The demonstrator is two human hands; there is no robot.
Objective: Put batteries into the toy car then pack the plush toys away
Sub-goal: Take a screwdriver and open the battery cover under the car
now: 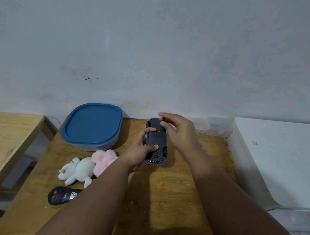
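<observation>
A blue toy car (pixel 156 140) lies upside down on the wooden table (pixel 164 189), its black underside facing up. My left hand (pixel 141 149) grips the car's left side, thumb and a finger on the underside. My right hand (pixel 178 131) hovers over the car's far end and pinches a thin dark screwdriver (pixel 161 126) whose tip touches the underside. A white plush bunny (pixel 77 170) and a pink plush toy (pixel 103 159) lie side by side left of the car. No batteries are visible.
A grey container with a blue lid (pixel 92 126) stands at the table's back left. A black remote control (pixel 62 195) lies near the front left, partly behind my left forearm. A white box (pixel 274 159) sits to the right, a second wooden table (pixel 9 136) to the left.
</observation>
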